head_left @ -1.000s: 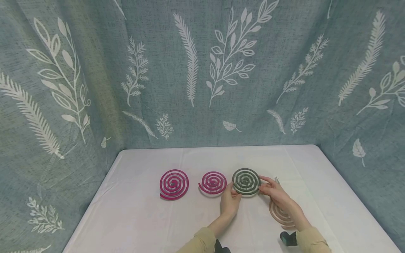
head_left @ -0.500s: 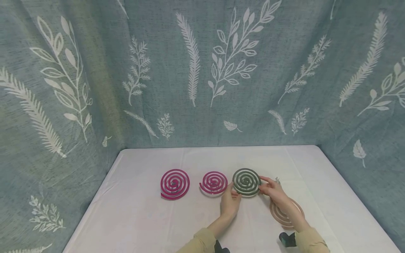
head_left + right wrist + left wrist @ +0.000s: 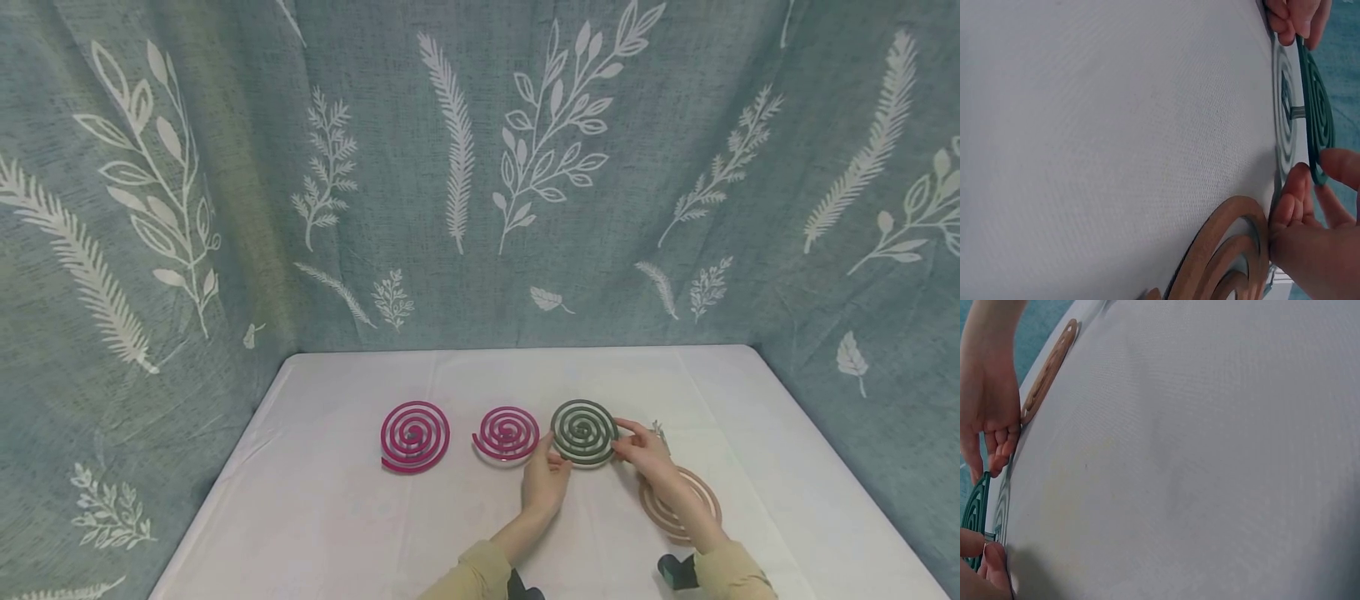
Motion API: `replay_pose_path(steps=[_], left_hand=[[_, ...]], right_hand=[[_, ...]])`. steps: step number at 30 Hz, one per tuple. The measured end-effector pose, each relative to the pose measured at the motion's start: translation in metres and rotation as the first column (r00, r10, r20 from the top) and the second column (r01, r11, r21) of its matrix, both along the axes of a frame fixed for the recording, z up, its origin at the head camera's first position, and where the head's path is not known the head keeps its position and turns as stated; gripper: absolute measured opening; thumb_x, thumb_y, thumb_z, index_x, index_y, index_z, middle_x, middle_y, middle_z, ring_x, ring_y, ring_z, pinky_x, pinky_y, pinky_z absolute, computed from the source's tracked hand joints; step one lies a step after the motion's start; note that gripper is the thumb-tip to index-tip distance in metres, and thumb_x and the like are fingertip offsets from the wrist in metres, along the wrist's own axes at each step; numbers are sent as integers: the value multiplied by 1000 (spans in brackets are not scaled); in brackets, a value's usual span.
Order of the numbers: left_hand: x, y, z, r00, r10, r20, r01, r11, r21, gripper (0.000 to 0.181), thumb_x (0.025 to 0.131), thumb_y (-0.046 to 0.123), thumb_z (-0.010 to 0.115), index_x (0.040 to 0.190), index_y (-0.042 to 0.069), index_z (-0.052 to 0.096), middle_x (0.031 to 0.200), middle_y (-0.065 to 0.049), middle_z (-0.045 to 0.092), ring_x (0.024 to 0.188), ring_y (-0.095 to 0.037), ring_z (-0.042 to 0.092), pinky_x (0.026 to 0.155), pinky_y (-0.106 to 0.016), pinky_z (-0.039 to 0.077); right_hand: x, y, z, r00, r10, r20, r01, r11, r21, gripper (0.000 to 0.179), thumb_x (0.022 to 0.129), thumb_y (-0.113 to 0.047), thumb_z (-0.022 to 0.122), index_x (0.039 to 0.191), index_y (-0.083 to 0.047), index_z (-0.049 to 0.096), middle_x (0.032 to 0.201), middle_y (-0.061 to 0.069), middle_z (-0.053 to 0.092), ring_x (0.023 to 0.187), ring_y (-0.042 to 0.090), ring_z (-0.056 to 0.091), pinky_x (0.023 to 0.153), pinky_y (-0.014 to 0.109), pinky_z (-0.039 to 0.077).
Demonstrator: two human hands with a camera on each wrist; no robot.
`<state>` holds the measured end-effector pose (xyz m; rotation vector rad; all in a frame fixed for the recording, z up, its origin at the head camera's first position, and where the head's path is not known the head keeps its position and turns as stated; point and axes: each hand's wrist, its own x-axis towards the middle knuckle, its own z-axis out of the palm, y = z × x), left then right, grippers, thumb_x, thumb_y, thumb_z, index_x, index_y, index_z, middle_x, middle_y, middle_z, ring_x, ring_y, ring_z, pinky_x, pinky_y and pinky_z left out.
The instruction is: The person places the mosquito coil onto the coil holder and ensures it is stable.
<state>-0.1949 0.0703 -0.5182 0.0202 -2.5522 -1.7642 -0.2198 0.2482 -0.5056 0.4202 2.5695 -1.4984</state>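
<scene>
A dark green mosquito coil [image 3: 582,430] lies flat, raised over the white table on a small metal stand [image 3: 1297,112] under its centre. My left hand [image 3: 546,482] pinches the coil's near left edge between thumb and fingers. At the opposite edge, my right hand [image 3: 651,457] pinches it with thumb and forefinger, the other fingers curled below. In the right wrist view, a grey spiral pattern shows on the cloth beneath the coil. Partly covered by my right forearm, a brown coil [image 3: 1209,232] lies on the table.
Two magenta coils stand left of the green one: a far left coil [image 3: 414,437] and a nearer coil [image 3: 506,433], close beside my left hand. A small silver metal piece [image 3: 658,429] lies just beyond my right hand. Patterned blue-green curtains [image 3: 480,167] surround the white table [image 3: 315,517].
My right forearm has shifted slightly left, uncovering more of the brown coil. Both hands keep their hold on the green coil, which has hardly moved.
</scene>
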Motion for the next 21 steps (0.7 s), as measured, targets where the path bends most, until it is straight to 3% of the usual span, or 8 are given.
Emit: replay_pose_path(steps=[7,21], left_hand=[[0,0,0,1000,3,-15,-3,1000,12,49,84,4,65,131,1,51,81,-3,61,71,-8,57,61,-19,47],[0,3,-1,999,47,16,-47,999,-12,47,84,5,65,130,5,53,80,0,60,71,-7,57,62,-21,47]], right_hand=[[1,-1,2,1000,7,4,-7,1000,30,53,88,-16,58,138,-5,44,85,6,64,76,15,56,63,25,39],[0,1,3,1000,26,17,-27,998,52,53,88,-16,57,138,-4,43,89,9,64,78,15,58,63,24,39]])
